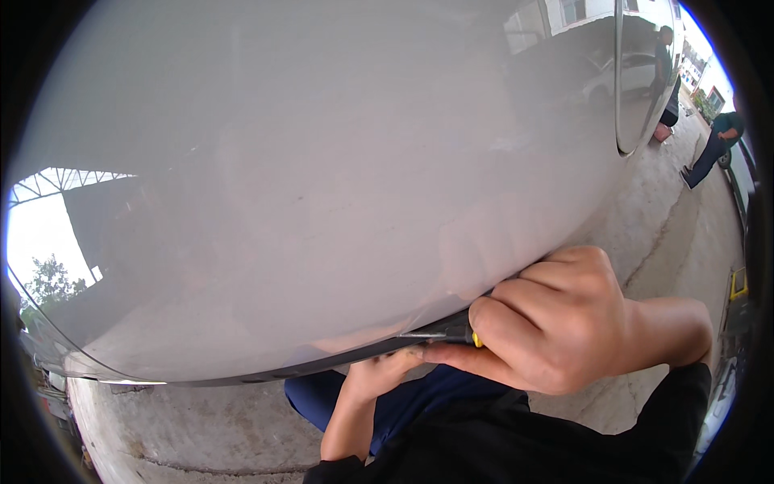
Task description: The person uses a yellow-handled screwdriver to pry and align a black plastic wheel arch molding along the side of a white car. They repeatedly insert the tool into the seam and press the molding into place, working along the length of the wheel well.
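Right hand (556,323) clamped on black-and-yellow tool (458,332), thin metal tip pointing left at glossy grey car panel (322,202); left hand (385,373) under near edge, can't tell grip.

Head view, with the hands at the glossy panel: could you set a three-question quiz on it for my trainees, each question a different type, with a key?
1. Short answer: Which hand grips the black-and-yellow tool?

2. True or false: The left hand lies flat on top of the glossy panel.

3. Multiple choice: What is reflected toward the left of the panel?
A) a bicycle
B) a tree
C) an umbrella

Key:
1. The right hand.
2. False; the left hand is at the panel's lower edge, by the dark strip.
3. B
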`<state>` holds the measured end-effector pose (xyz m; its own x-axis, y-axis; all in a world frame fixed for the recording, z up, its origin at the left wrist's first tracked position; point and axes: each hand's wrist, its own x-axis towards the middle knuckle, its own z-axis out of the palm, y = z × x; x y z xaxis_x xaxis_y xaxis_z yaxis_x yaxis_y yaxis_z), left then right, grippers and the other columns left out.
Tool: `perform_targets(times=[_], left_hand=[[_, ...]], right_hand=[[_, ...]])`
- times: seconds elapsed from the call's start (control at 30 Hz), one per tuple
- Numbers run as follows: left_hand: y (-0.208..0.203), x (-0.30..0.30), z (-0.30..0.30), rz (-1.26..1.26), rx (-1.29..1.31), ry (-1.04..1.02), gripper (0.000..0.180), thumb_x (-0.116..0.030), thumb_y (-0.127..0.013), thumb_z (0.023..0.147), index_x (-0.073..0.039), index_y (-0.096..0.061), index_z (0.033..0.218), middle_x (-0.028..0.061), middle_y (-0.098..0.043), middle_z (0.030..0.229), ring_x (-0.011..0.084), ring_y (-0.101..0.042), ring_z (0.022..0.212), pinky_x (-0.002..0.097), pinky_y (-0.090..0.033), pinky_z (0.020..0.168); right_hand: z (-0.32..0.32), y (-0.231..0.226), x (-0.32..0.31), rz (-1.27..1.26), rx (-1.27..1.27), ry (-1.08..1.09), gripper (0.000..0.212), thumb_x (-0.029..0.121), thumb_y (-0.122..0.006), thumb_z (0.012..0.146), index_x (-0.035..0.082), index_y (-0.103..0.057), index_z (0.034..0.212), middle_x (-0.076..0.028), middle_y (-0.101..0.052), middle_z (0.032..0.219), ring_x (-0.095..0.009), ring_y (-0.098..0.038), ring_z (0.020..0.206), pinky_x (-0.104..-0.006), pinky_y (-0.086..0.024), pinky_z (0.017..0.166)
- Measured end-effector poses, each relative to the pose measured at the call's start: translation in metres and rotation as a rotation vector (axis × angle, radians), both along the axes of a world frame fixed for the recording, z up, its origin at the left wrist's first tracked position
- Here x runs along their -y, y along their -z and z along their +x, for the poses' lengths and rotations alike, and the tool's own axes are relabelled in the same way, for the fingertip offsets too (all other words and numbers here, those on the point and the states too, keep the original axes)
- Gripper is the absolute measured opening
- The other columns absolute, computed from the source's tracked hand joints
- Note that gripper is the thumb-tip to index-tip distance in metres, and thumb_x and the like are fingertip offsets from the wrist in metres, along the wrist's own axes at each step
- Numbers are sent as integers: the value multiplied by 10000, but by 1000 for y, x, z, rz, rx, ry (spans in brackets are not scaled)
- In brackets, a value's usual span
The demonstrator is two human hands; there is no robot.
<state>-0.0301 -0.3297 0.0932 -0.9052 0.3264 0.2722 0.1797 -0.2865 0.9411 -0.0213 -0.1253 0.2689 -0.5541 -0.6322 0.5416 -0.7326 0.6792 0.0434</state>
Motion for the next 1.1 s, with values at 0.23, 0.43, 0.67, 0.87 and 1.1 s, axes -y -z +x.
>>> perform_targets(times=[0.23,0.43,0.67,0.87,1.1], left_hand=[[6,-3,3,8,5,31,204,-101,-788,848,-2,-699,1002,43,-708,937,150,-645,866,317,-532,781],[-1,-9,1,35,-4,15,246,-120,-784,864,3,-688,1054,52,-706,980,157,-646,886,320,-535,796],[-7,-12,1,58,-17,-4,302,-156,-798,862,7,-682,1088,59,-705,1019,164,-648,918,324,-535,811],[-5,-18,5,45,-20,-27,306,-146,-801,856,11,-679,1088,64,-703,1025,165,-647,918,324,-538,813],[-3,-12,3,23,-9,-3,263,-81,-764,867,18,-673,1092,61,-696,1014,157,-641,928,319,-537,814]], right_hand=[[4,-2,-4,34,-29,-4,429,340,-855,740,56,-553,630,-24,-529,534,-113,-497,424,-228,-383,431],[2,3,-5,41,-56,11,434,365,-852,742,51,-572,637,-31,-553,539,-109,-520,435,-215,-394,445],[-4,26,-6,-56,-268,9,444,320,-792,775,85,-475,573,13,-384,517,-102,-362,426,-224,-288,402],[0,32,-10,-96,-273,29,433,317,-794,766,84,-480,580,8,-390,514,-103,-369,425,-225,-295,398],[8,-10,-5,115,-65,45,422,332,-852,726,29,-572,639,-26,-498,513,-112,-463,411,-226,-386,400]])
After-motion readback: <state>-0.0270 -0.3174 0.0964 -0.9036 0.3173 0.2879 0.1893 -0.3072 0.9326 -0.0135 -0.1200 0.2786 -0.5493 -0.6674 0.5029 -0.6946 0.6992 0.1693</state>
